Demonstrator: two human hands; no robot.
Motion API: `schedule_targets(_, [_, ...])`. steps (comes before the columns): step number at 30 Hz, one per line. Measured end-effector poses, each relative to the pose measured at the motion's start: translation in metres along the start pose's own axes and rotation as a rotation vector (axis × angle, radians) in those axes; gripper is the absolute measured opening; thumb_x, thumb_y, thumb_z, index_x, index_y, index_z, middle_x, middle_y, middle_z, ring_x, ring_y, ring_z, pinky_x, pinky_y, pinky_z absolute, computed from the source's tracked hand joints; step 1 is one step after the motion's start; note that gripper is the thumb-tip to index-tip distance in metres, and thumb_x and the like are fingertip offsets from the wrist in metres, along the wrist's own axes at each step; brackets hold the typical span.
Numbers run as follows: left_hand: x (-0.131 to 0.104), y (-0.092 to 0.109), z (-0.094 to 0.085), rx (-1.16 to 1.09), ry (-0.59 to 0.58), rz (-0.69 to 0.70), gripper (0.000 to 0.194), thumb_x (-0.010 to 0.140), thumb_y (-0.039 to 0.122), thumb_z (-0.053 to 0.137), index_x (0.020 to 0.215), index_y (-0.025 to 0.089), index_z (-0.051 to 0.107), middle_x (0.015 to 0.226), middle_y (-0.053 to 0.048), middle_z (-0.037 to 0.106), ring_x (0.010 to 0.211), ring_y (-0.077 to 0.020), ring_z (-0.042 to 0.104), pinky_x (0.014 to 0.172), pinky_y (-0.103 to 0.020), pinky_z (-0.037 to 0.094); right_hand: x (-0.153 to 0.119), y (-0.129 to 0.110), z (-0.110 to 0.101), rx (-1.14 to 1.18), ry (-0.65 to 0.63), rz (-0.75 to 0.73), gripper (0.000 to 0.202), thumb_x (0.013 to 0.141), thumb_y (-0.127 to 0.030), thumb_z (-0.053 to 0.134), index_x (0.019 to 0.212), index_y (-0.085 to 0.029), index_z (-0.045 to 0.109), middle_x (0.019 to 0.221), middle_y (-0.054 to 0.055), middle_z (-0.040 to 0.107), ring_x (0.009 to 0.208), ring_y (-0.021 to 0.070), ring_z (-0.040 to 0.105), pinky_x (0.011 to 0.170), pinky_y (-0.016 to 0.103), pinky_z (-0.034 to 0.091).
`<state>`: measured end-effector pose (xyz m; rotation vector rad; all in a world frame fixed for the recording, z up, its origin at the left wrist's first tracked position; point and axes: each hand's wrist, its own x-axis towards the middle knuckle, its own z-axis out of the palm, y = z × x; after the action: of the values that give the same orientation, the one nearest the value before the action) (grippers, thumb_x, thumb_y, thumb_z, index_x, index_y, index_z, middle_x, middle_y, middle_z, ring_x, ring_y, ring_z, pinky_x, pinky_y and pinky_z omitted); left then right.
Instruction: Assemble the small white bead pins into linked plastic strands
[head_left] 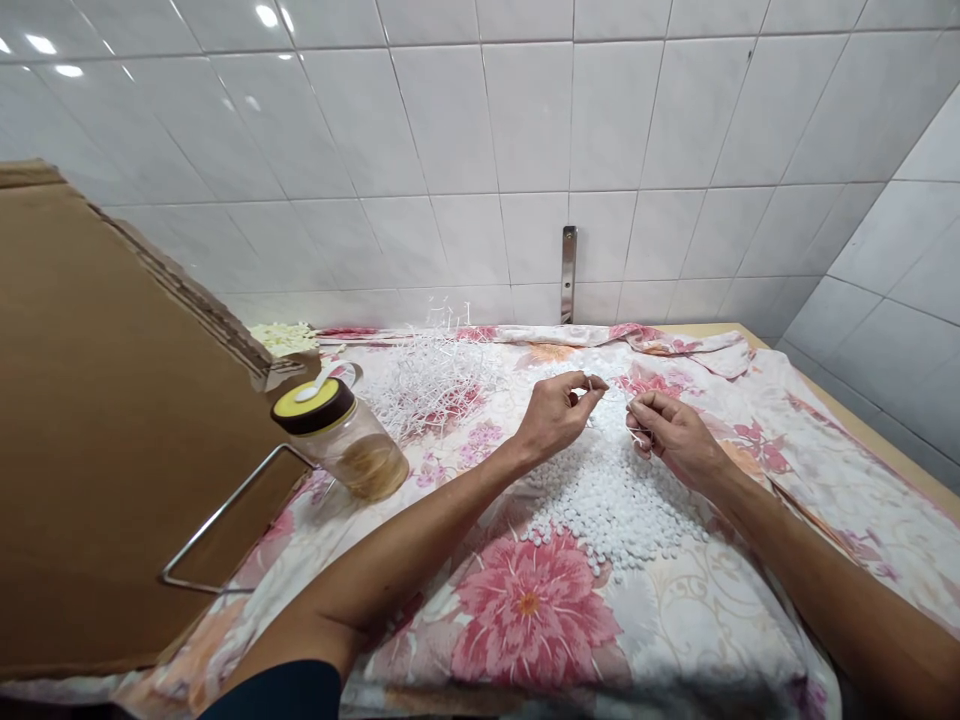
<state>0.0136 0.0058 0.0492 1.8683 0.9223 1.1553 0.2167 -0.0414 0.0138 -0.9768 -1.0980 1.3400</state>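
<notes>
White beads (626, 515): heap on floral cloth (532, 610) over bench (712, 329), under & nr L hand (559, 412), R hand (679, 440); prob. v. light, hard, slippery, apt to roll, best pinched singly by sides
Thin white strands (639, 437) in R hand; prob. light, springy, bendable, best held nr end
R grip: narrow, on strands; L grip: fingertips close, can't tell if holding
Count: 2 hands, 1 bead heap (uncountable), 1 strand tangle (439, 385), 1 lidded bottle (367, 465), 1 cardboard box (127, 430)
</notes>
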Motion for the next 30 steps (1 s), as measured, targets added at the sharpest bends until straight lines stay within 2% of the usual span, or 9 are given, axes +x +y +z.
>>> schedule_targets(4, [0.002, -0.003, 0.002, -0.15, -0.023, -0.072, 0.021, 0.089, 0.033, 0.069, 0.095, 0.013, 0.073, 0.104, -0.008, 0.075, 0.047, -0.0041, 0.05, 0.041, -0.021, 0.04, -0.002, -0.004, 0.003, -0.017, 0.001, 0.036, 0.042, 0.079, -0.053, 0.086, 0.087, -0.02, 0.062, 0.076, -0.003, 0.061, 0.052, 0.0064, 0.046, 0.045, 0.021, 0.041])
schedule_targets(8, [0.005, -0.005, 0.002, -0.275, -0.047, -0.114, 0.023, 0.084, 0.033, 0.073, 0.092, 0.012, 0.073, 0.114, -0.011, 0.075, 0.044, -0.0022, 0.049, 0.04, -0.022, 0.043, -0.004, -0.006, 0.006, -0.05, -0.003, 0.05, 0.045, 0.077, -0.056, 0.087, 0.086, -0.02, 0.062, 0.076, -0.003, 0.061, 0.052, 0.0065, 0.047, 0.044, 0.021, 0.042])
schedule_targets(14, [0.007, -0.009, 0.001, -0.253, -0.145, -0.108, 0.028, 0.083, 0.037, 0.076, 0.095, 0.012, 0.077, 0.094, -0.008, 0.076, 0.051, -0.0054, 0.052, 0.046, -0.022, 0.045, -0.004, -0.006, 0.008, -0.073, 0.006, 0.063, 0.049, 0.073, -0.06, 0.088, 0.084, -0.02, 0.061, 0.075, -0.003, 0.062, 0.05, 0.0066, 0.048, 0.043, 0.022, 0.044])
schedule_targets(17, [0.007, -0.006, -0.001, -0.214, -0.139, -0.079, 0.029, 0.083, 0.038, 0.076, 0.095, 0.012, 0.078, 0.094, -0.009, 0.077, 0.063, -0.0101, 0.061, 0.053, -0.022, 0.046, -0.003, -0.006, 0.008, -0.084, 0.026, 0.065, 0.051, 0.072, -0.06, 0.088, 0.084, -0.019, 0.061, 0.076, -0.002, 0.062, 0.05, 0.0065, 0.048, 0.043, 0.022, 0.045])
schedule_targets(20, [0.006, -0.001, -0.003, -0.182, -0.107, -0.063, 0.033, 0.087, 0.044, 0.073, 0.095, 0.012, 0.079, 0.09, -0.01, 0.078, 0.079, -0.0173, 0.07, 0.064, -0.025, 0.049, -0.003, -0.005, 0.01, -0.107, 0.031, 0.053, 0.051, 0.072, -0.061, 0.087, 0.084, -0.019, 0.061, 0.077, -0.001, 0.064, 0.051, 0.0071, 0.049, 0.043, 0.023, 0.047])
schedule_targets(25, [0.006, -0.002, -0.001, -0.067, 0.037, -0.043, 0.035, 0.09, 0.047, 0.071, 0.079, 0.014, 0.078, 0.085, -0.009, 0.079, 0.08, -0.0196, 0.07, 0.073, -0.03, 0.05, -0.007, -0.003, 0.014, -0.191, -0.029, -0.029, 0.045, 0.081, -0.059, 0.082, 0.086, -0.019, 0.063, 0.079, 0.002, 0.068, 0.053, 0.01, 0.056, 0.047, 0.026, 0.051])
schedule_targets(30, [0.009, -0.008, 0.001, -0.242, 0.089, -0.003, 0.027, 0.093, 0.039, 0.068, 0.085, 0.014, 0.074, 0.087, -0.009, 0.077, 0.083, -0.018, 0.07, 0.081, -0.031, 0.053, -0.01, -0.004, 0.017, -0.244, -0.07, -0.077, 0.039, 0.081, -0.052, 0.083, 0.089, -0.019, 0.064, 0.074, 0.001, 0.068, 0.053, 0.0115, 0.057, 0.049, 0.028, 0.052])
